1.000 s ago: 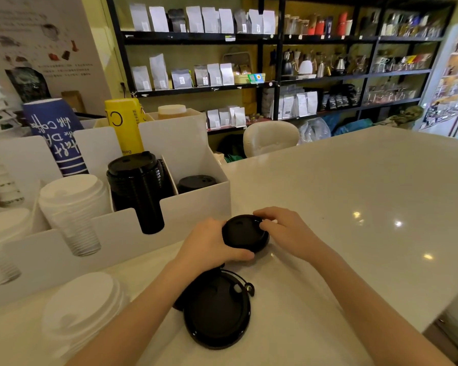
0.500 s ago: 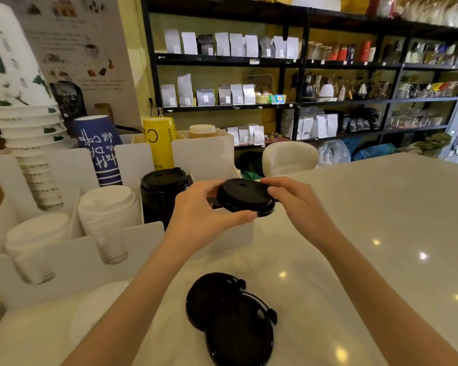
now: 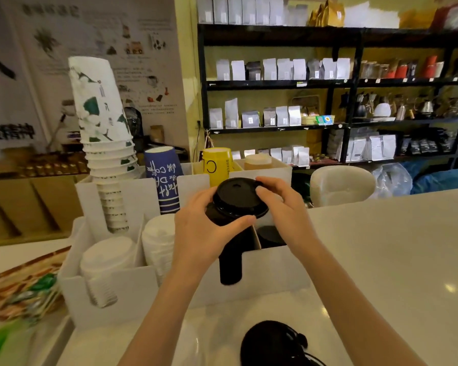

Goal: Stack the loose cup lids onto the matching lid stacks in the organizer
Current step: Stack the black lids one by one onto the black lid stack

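Lifted since before, the black lid (image 3: pixel 238 198) now sits over the black lid stack (image 3: pixel 229 249), both hands' grip pinching its rim.

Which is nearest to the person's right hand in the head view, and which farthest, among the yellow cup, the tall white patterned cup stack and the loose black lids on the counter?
From the right hand:
1. Yellow cup, just behind and left, in the organizer.
2. Loose black lids, on the counter below, toward the person.
3. White patterned cup stack, far left, at the organizer's back.

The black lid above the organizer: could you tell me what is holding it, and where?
Both hands hold the black lid by its rim: left hand at the near-left edge, right hand at the right edge.
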